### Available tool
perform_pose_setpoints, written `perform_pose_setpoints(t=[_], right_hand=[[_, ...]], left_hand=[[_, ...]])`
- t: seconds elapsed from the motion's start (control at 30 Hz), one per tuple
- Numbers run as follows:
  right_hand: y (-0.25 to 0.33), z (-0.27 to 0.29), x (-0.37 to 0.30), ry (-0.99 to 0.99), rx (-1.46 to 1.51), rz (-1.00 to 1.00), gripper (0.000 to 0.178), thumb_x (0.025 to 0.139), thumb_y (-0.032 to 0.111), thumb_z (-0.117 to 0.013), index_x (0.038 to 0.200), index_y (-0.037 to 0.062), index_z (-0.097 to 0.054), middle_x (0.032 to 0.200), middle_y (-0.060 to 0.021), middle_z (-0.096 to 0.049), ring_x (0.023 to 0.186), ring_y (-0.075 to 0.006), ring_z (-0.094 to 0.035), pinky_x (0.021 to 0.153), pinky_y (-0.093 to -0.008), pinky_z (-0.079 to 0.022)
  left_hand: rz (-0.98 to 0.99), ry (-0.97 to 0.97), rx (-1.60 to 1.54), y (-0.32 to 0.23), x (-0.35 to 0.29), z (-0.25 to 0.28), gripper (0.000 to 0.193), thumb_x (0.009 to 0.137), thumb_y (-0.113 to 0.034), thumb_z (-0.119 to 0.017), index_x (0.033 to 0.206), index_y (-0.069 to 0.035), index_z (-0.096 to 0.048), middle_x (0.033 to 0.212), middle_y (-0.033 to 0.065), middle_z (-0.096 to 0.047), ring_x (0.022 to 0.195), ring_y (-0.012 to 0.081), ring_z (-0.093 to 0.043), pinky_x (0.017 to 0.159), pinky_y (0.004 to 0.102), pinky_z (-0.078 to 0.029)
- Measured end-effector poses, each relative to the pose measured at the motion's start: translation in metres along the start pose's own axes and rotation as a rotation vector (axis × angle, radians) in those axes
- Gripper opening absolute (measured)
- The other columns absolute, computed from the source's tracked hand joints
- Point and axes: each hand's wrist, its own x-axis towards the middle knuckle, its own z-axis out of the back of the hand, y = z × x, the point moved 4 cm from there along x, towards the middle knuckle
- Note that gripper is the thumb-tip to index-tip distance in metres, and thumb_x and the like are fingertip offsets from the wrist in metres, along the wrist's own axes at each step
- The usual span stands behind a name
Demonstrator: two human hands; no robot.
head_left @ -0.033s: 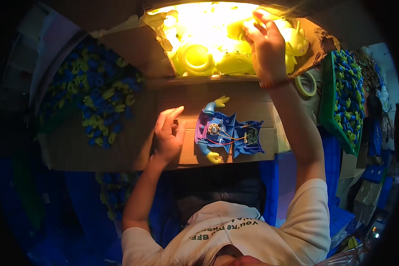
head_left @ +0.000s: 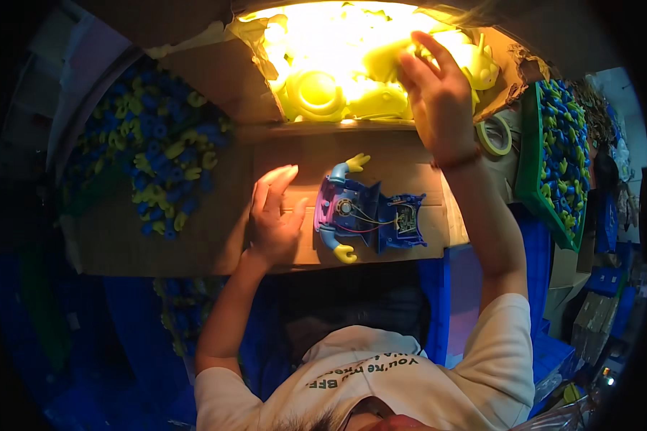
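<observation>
The fingers (head_left: pixel 438 61) of the right hand (head_left: pixel 438 100) are spread open among yellow shells (head_left: pixel 352 86) in a carton (head_left: pixel 230 72); nothing is gripped yet. The left hand (head_left: pixel 273 219) lies open on the table (head_left: pixel 158 237) beside the opened blue toy (head_left: pixel 366 215), whose wiring is exposed and which appears still unclosed.

White tee w/ short sleeves, dark print across chest. Both forearms bare. Thin dark band on right wrist (head_left: pixel 459 159). Hands: left (head_left: pixel 272 219) & right (head_left: pixel 438 97), no gloves, no rings seen.
</observation>
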Motion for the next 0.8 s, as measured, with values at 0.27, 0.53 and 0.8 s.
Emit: perform_pose_setpoints(t=[0.27, 0.53, 0.8], right_hand=[[0.005, 0.009, -0.173, 0.193, 0.74, -0.993, 0.038, 0.104, 0.017, -0.058, 0.139, 0.005, -0.051, 0.128, -0.0093, -0.062, 0.11, -0.0191, -0.066, 0.092, -0.0369, -0.058], [-0.025, 0.018, -0.216, 0.237, 0.864, -1.238, 0.035, 0.105, 0.017, -0.057, 0.138, 0.0059, -0.051, 0.119, -0.0059, -0.064, 0.091, -0.0114, -0.067, 0.064, -0.0203, -0.057], [-0.026, 0.026, -0.217, 0.455, 0.678, -1.326, 0.036, 0.106, 0.014, -0.053, 0.14, 0.0035, -0.048, 0.117, -0.0106, -0.066, 0.099, -0.02, -0.069, 0.079, -0.029, -0.061]], left_hand=[[-0.566, 0.163, -0.28, -0.077, 0.006, 0.003, 0.073, 0.07, -0.021, -0.092, 0.134, -0.029, -0.057, 0.156, 0.0256, -0.028, 0.14, 0.0511, -0.036, 0.112, 0.0565, -0.039], [-0.742, 0.007, 0.227, -0.11, -0.016, 0.031, 0.057, 0.075, -0.024, -0.084, 0.126, -0.033, -0.061, 0.151, 0.0169, -0.041, 0.131, 0.0457, -0.048, 0.105, 0.0536, -0.049], [-0.408, 0.49, -0.205, -0.108, -0.018, 0.031, 0.08, 0.077, -0.016, -0.085, 0.144, -0.017, -0.043, 0.136, 0.0216, -0.056, 0.112, 0.0358, -0.065, 0.093, 0.0447, -0.056]])
